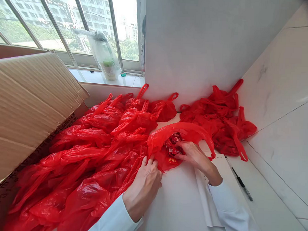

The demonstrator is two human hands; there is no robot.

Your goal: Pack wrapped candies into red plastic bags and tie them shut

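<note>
In the middle of the head view, a thin red plastic bag (157, 139) lies with its mouth open towards me. Inside it are several small dark-red wrapped packets (171, 150) with pale printed characters. My right hand (191, 154) reaches into the mouth, its thumb and fingers bent around the packets at the right side. My left hand (148, 177) is at the bag's near left edge, fingertips closed on the red film; its thumb is mostly hidden. Directly left of that hand lie several filled, knotted red bags (91, 174).
At the left stands an open cardboard box (35, 101). More red bags (217, 117) lie crumpled by the right wall. White paper (219, 171) and a black pen (242, 186) rest under and beside my right arm. A cup in a clear bag (110, 68) stands on the windowsill.
</note>
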